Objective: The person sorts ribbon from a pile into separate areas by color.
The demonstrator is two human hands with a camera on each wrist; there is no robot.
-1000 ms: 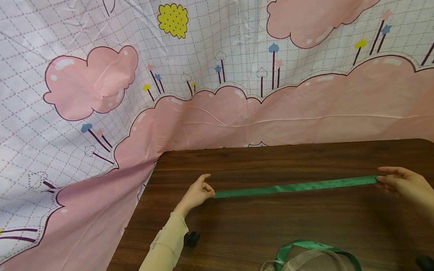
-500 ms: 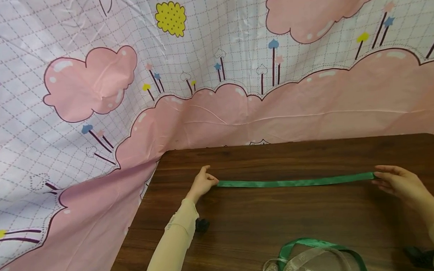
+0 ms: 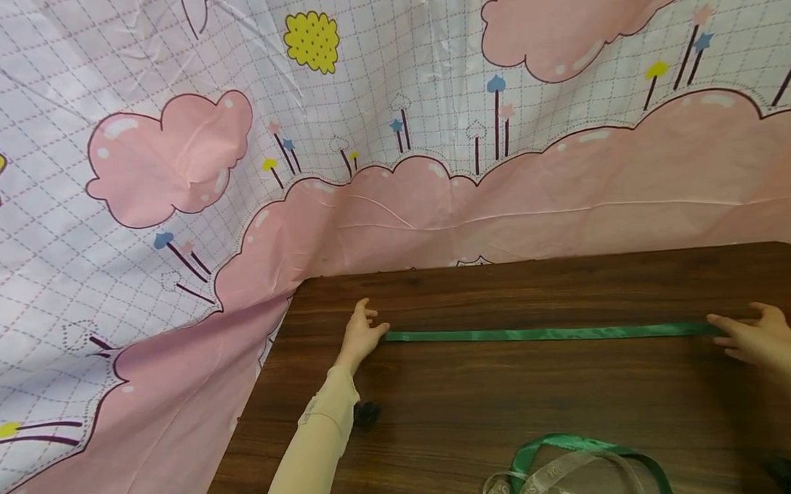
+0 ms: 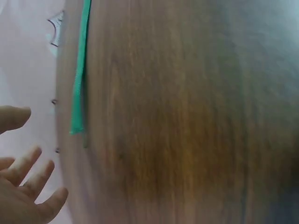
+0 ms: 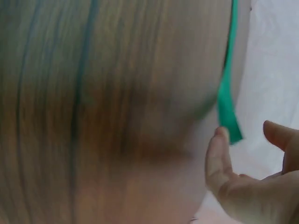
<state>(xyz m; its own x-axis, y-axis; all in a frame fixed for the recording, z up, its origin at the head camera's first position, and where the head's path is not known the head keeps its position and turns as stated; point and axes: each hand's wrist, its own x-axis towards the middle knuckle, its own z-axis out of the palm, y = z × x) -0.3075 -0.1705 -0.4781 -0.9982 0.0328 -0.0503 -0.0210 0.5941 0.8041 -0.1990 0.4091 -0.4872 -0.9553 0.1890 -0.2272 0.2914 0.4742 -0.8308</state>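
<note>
A green satin ribbon [image 3: 549, 334] lies stretched nearly straight across the far half of the brown wooden table [image 3: 505, 388]. At its left end is my left hand [image 3: 359, 339]; in the left wrist view the fingers are spread and the ribbon's cut end [image 4: 77, 123] lies apart from them. My right hand [image 3: 761, 339] is at the other end. In the right wrist view its thumb stands away, and a fingertip [image 5: 222, 134] touches or nearly touches the slightly twisted ribbon end [image 5: 229, 126].
Near the table's front edge lie a loop of green ribbon [image 3: 523, 457] and a sheer, printed pale ribbon [image 3: 560, 470]. Small dark objects show by the left wrist [image 3: 366, 414] and at the lower right. A patterned pink and white cloth [image 3: 382, 226] hangs behind the table.
The ribbon, raised between both hands earlier, now lies straight along the table. My fingers have let go of its ends, and the right hand has moved outward to the right.
</note>
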